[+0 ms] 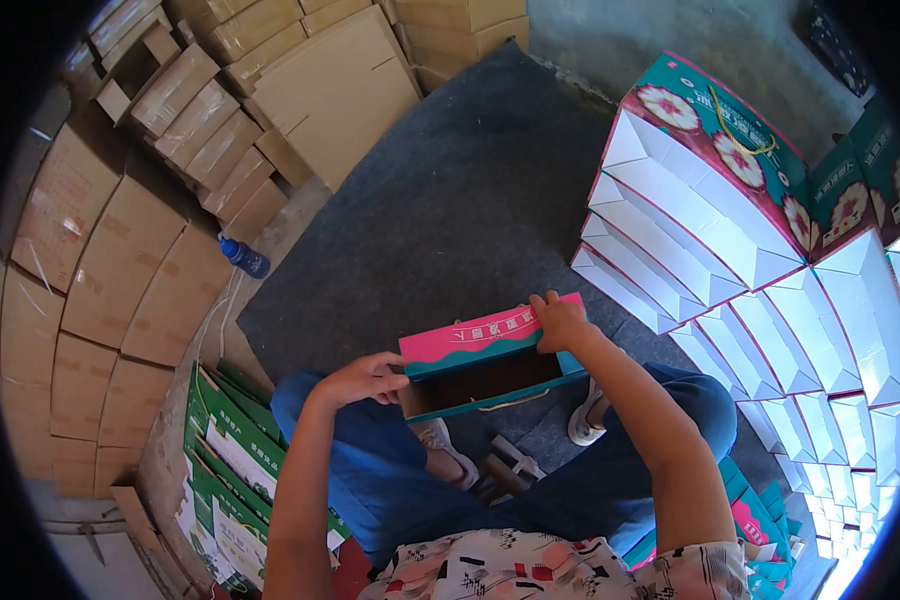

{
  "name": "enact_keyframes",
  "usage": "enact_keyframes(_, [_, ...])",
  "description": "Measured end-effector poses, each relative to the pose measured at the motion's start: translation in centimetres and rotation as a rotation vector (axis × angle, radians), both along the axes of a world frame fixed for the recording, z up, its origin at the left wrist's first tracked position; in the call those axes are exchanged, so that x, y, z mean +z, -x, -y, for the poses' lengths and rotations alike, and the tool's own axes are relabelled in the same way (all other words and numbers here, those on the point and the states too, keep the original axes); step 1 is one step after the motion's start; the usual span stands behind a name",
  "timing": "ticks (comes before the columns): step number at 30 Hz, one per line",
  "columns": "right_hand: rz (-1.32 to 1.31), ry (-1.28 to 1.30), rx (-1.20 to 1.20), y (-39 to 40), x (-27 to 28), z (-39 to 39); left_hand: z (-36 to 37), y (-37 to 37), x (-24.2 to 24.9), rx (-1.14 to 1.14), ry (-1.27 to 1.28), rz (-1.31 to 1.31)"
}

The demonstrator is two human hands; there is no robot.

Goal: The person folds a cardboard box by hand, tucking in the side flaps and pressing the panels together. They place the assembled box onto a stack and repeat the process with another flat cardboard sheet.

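A pink and teal gift box [460, 345] with a rope handle is between my knees, its opening facing me and its inside dark. My left hand [363, 380] is at the box's left end, fingers against the edge. At the upper right corner my right hand [558, 322] grips the pink rim, thumb and fingers closed on it. Below the box, between my shoes, lies a small object with a grey bar and brown cylinder [510, 465], which I cannot make out.
Stacked white-bottomed gift boxes [710, 210] stand at right. Brown cartons [100, 270] are piled at left, near a blue bottle [243, 257]. Flat green boxes [230, 450] lie at lower left, flat teal ones [760, 520] at lower right. Dark matting [450, 190] covers the floor.
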State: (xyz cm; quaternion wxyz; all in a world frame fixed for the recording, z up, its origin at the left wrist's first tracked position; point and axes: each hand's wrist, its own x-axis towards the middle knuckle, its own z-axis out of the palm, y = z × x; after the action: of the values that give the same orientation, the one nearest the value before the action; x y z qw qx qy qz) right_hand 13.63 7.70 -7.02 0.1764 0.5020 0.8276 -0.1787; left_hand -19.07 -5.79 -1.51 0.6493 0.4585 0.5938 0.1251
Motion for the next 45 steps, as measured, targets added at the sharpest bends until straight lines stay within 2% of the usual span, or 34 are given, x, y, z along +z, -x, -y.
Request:
enact_keyframes(1, [0.008,0.000,0.001,-0.3,0.0,0.1,0.2,-0.7,-0.9,0.044,0.011,0.076])
enact_keyframes(4, [0.003,-0.023,0.005,-0.4,0.1,0.5,0.1,-3.5,-3.9,-0.029,-0.124,-0.163])
enact_keyframes(7, [-0.012,-0.034,0.003,-0.4,0.3,0.7,0.2,-6.6,-5.3,-0.073,-0.482,-0.815])
enact_keyframes(10, [-0.012,-0.023,0.000,-0.4,0.0,0.4,-0.3,-7.6,-4.6,0.016,-0.389,-0.841])
enact_keyframes(16, [-0.154,0.012,0.003,-2.0,-0.3,-0.7,-0.1,-7.7,-4.4,-0.029,-0.286,-0.923])
enact_keyframes(19, [-0.271,0.042,-0.133,-2.9,-1.4,-1.3,0.4,-7.0,-7.1,0.016,-0.361,-0.857])
enact_keyframes(22, [-0.701,0.385,-0.538,-4.8,0.2,-2.1,0.7,-6.6,-8.1,0.023,-0.378,-0.822])
enact_keyframes(25, [-0.428,-0.132,-0.175,-8.1,0.2,-3.6,0.5,-6.5,-7.6,0.009,-0.332,-0.807])
enact_keyframes(28, [-0.317,0.375,-0.273,-8.7,5.4,-2.3,0.5,-6.4,-8.2,0.022,-0.346,-0.800])
enact_keyframes(31, [-0.305,0.494,-0.167,-8.1,4.2,-0.9,0.5,-6.4,-8.4,0.019,-0.354,-0.811])
enact_keyframes(35, [0.229,0.160,0.087,-4.9,1.4,0.9,0.6,-6.6,-8.0,0.029,-0.366,-0.810])
enact_keyframes(37, [0.238,0.143,0.060,-4.5,1.3,0.7,0.6,-6.6,-8.2,0.033,-0.360,-0.807])
enact_keyframes(40, [0.245,0.109,0.006,-4.3,1.0,0.6,1.0,-6.4,-10.0,0.057,-0.520,-0.869])
enact_keyframes(45, [0.165,0.062,-0.013,-5.0,-0.3,0.8,1.1,-6.5,-10.1,0.059,-0.490,-0.867])
